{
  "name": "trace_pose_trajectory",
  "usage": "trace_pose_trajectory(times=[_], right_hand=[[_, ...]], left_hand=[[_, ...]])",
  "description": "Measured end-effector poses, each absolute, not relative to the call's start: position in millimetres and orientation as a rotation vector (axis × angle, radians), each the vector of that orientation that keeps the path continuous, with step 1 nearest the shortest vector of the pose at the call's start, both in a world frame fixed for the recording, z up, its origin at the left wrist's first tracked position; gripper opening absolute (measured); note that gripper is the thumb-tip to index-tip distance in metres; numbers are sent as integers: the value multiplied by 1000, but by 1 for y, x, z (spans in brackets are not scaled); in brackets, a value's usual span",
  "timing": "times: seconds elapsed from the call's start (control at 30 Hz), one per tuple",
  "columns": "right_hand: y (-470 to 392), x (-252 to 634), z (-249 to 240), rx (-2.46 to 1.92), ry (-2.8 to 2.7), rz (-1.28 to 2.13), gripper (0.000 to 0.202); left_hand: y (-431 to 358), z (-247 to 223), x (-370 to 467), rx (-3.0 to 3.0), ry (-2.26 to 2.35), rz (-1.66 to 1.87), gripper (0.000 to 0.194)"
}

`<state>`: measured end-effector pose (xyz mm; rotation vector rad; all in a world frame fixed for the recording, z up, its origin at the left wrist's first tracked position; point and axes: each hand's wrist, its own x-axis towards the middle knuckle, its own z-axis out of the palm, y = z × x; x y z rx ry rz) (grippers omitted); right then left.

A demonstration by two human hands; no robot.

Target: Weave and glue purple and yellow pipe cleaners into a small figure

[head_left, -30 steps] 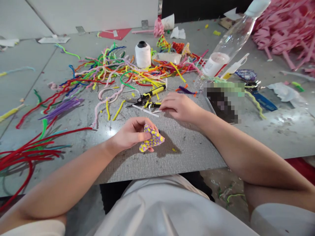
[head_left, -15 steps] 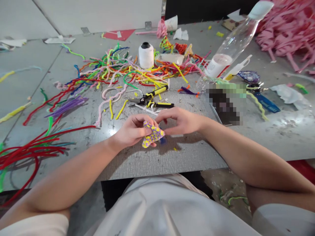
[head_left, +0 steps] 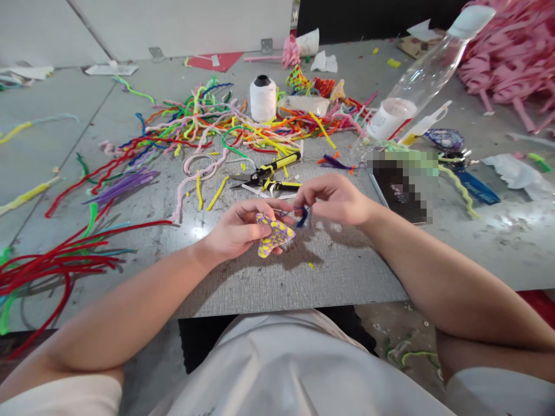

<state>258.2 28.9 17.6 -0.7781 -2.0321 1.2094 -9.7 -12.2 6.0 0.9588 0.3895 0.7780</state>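
A small yellow and purple woven piece (head_left: 276, 236) is pinched between the thumb and fingers of my left hand (head_left: 243, 228), above the grey table. To its upper right, my right hand (head_left: 332, 199) has its fingers closed on a thin thread with a dark blue tassel (head_left: 302, 217) hanging below the fingertips. The thread seems to run toward my left fingers, though its far end is hidden. Just beyond the hands lie yellow and black snips (head_left: 269, 176), beside short yellow pieces (head_left: 218, 192).
Behind lies a tangle of coloured pipe cleaners (head_left: 203, 121) with a white thread spool (head_left: 262, 99). A plastic bottle (head_left: 416, 81) leans at the right, near a partly blurred phone (head_left: 396, 190). Red pipe cleaners (head_left: 56, 266) spread at the left.
My right hand has moved up and slightly away from the woven piece. The blue tassel, earlier smeared below the piece's tip, now hangs under my right fingers. My left hand still holds the piece.
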Motion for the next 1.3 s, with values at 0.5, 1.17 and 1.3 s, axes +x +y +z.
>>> trace_pose_trajectory(times=[0.5, 1.17, 1.3], right_hand=[[54, 292, 39, -2137, -1948, -78, 10], [181, 259, 15, -1986, -2307, 327, 28], [185, 262, 10, -1971, -2325, 352, 37]], left_hand=[[-14, 0, -4, 1089, 364, 819, 13], [-14, 2, -5, 1091, 386, 839, 22], [-12, 0, -6, 1113, 399, 821, 24]])
